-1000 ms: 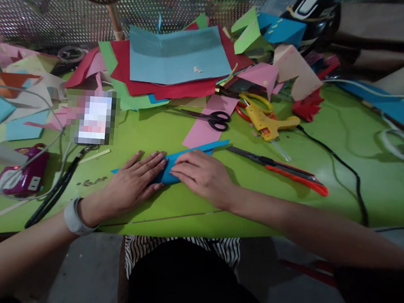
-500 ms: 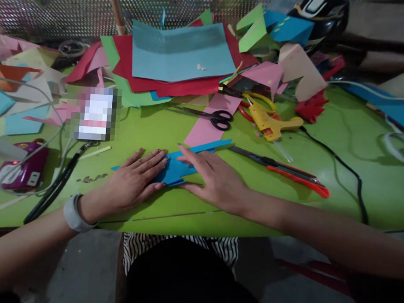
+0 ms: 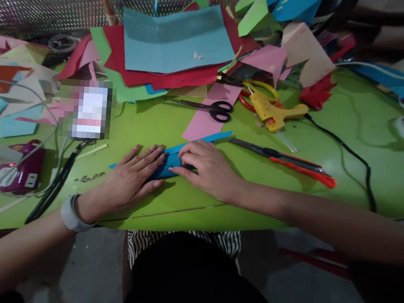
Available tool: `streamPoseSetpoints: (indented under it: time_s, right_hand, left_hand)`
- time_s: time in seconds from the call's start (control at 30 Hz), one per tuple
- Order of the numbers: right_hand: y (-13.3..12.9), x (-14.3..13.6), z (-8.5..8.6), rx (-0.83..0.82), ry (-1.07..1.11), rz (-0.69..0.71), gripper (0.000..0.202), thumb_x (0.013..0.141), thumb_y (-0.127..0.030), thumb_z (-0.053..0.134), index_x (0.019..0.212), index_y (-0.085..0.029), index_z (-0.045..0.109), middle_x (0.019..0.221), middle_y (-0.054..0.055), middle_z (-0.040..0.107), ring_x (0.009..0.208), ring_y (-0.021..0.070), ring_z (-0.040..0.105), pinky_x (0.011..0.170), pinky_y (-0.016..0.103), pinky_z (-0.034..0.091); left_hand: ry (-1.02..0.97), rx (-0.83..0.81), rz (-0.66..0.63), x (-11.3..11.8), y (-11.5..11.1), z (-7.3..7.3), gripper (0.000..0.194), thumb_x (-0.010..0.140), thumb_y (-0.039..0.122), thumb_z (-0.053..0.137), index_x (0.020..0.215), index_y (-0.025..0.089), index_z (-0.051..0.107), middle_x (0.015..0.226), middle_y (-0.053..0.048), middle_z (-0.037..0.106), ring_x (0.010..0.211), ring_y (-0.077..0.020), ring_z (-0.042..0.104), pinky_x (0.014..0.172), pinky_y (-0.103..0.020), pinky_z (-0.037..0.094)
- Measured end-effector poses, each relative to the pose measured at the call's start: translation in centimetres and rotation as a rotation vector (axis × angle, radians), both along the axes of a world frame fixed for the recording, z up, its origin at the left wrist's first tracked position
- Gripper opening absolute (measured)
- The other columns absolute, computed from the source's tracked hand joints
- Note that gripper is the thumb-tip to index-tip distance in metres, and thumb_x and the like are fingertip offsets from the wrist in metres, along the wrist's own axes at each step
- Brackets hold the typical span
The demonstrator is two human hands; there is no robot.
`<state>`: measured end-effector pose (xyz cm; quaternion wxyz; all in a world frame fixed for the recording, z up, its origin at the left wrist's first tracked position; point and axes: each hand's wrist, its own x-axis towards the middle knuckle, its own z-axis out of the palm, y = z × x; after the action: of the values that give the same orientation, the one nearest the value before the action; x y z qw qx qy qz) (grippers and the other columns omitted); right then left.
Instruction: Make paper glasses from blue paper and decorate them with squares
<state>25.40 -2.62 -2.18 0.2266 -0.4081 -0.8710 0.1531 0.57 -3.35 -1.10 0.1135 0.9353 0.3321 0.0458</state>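
A folded piece of blue paper (image 3: 169, 161) lies on the green table near its front edge. My left hand (image 3: 133, 172) rests flat over the paper's left part, fingers spread a little. On the right part of the paper, my right hand (image 3: 205, 170) has its fingers bent, with thumb and index fingertips close together at a lower fold of the blue paper. A narrow blue strip of it sticks out above my right hand. Just right of my right hand lies a cutter knife (image 3: 284, 162) with an orange and black handle.
Black scissors (image 3: 220, 111) lie on pink paper (image 3: 204, 124) behind the hands. A yellow glue gun (image 3: 272, 111) with a black cord stands behind the cutter. Stacked coloured sheets (image 3: 175, 43) are at the back; a phone (image 3: 91, 111) and a purple device (image 3: 21, 166) are left.
My right hand's fingers have bent from a straighter pose and come together at the blue paper's lower edge. My left hand stays flat on the paper. The view has shifted slightly.
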Motion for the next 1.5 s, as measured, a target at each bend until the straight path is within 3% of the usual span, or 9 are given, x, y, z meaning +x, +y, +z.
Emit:
streamPoseSetpoints:
  time_s: [0.33, 0.4, 0.5, 0.63, 0.8, 0.97, 1.17, 1.33, 1.5]
  right_hand:
    - [0.6, -0.6, -0.3, -0.021, 0.000, -0.064, 0.022, 0.093, -0.039, 0.068, 0.086, -0.019, 0.063, 0.094, 0.007, 0.064, 0.095, 0.0236, 0.055, 0.086, 0.037, 0.041]
    - [0.6, -0.6, -0.4, -0.014, -0.007, -0.063, 0.021, 0.094, -0.039, 0.066, 0.088, -0.019, 0.064, 0.094, 0.008, 0.064, 0.095, 0.0240, 0.055, 0.085, 0.037, 0.041]
    - [0.6, -0.5, -0.4, -0.011, -0.002, -0.049, 0.022, 0.097, -0.040, 0.061, 0.087, -0.020, 0.064, 0.094, 0.007, 0.065, 0.096, 0.0237, 0.055, 0.084, 0.037, 0.041]
    - [0.7, -0.5, -0.5, -0.016, 0.029, -0.056, 0.021, 0.097, -0.037, 0.061, 0.086, -0.020, 0.064, 0.095, 0.007, 0.066, 0.096, 0.0231, 0.056, 0.085, 0.037, 0.041]
    - [1.3, -0.1, -0.6, -0.084, 0.110, -0.029, 0.013, 0.095, -0.028, 0.063, 0.085, -0.019, 0.065, 0.092, 0.006, 0.067, 0.093, 0.0215, 0.058, 0.086, 0.037, 0.045]
    - [1.6, 0.7, 0.0, -0.111, 0.122, 0.046, 0.012, 0.096, -0.022, 0.058, 0.090, -0.019, 0.068, 0.096, 0.007, 0.070, 0.096, 0.0216, 0.062, 0.089, 0.038, 0.048]
    - [1.2, 1.8, 1.2, -0.015, -0.022, 0.236, 0.022, 0.100, -0.019, 0.053, 0.100, -0.016, 0.074, 0.108, 0.011, 0.073, 0.101, 0.0226, 0.065, 0.093, 0.040, 0.052]
    - [1.4, 2.2, 1.9, -0.048, -0.110, 0.267, 0.022, 0.099, -0.018, 0.054, 0.107, -0.014, 0.074, 0.116, 0.012, 0.073, 0.106, 0.0233, 0.066, 0.098, 0.040, 0.052]
    - [1.6, 2.4, 2.5, -0.080, -0.139, 0.270, 0.021, 0.099, -0.017, 0.055, 0.106, -0.016, 0.075, 0.119, 0.011, 0.072, 0.107, 0.0232, 0.067, 0.097, 0.041, 0.054]
  left_hand:
    - [-0.024, 0.112, 0.025, -0.1, -0.3, -0.1, 0.070, 0.105, 0.049, 0.039, 0.163, 0.021, 0.011, 0.164, -0.014, 0.031, 0.153, -0.0274, 0.029, 0.126, -0.052, 0.023]
    - [-0.061, 0.220, 0.028, -0.2, -0.5, 0.3, 0.068, 0.104, 0.040, 0.047, 0.162, 0.025, 0.015, 0.159, -0.013, 0.042, 0.148, -0.0283, 0.039, 0.125, -0.054, 0.027]
    - [-0.124, 0.288, -0.095, -0.5, -1.0, 1.0, 0.062, 0.102, 0.022, 0.053, 0.158, 0.028, 0.028, 0.141, -0.008, 0.063, 0.130, -0.0240, 0.060, 0.116, -0.047, 0.045]
    - [-0.086, 0.245, -0.231, -0.8, -1.4, 1.5, 0.047, 0.103, 0.013, 0.043, 0.150, 0.018, 0.044, 0.138, -0.013, 0.065, 0.124, -0.0268, 0.065, 0.100, -0.044, 0.059]
    - [-0.034, 0.186, -0.220, -1.0, -1.3, 1.6, 0.046, 0.104, 0.012, 0.037, 0.149, 0.021, 0.046, 0.140, -0.013, 0.063, 0.127, -0.0259, 0.063, 0.099, -0.042, 0.060]
    - [0.019, 0.248, -0.243, -0.5, -1.2, 1.9, 0.042, 0.104, 0.010, 0.036, 0.141, 0.016, 0.054, 0.135, -0.013, 0.067, 0.122, -0.0251, 0.067, 0.095, -0.039, 0.062]
    - [0.014, 0.339, -0.247, 0.0, -0.9, 1.9, 0.036, 0.103, 0.010, 0.039, 0.133, 0.014, 0.059, 0.130, -0.014, 0.069, 0.116, -0.0260, 0.069, 0.088, -0.040, 0.064]
    - [-0.034, 0.423, -0.195, 0.2, -0.6, 1.6, 0.033, 0.102, 0.011, 0.045, 0.132, 0.009, 0.058, 0.122, -0.014, 0.073, 0.104, -0.0251, 0.072, 0.079, -0.037, 0.064]
    - [-0.027, 0.428, -0.230, 0.4, -0.4, 1.4, 0.031, 0.102, 0.012, 0.045, 0.129, 0.010, 0.060, 0.120, -0.013, 0.073, 0.105, -0.0264, 0.071, 0.079, -0.038, 0.062]
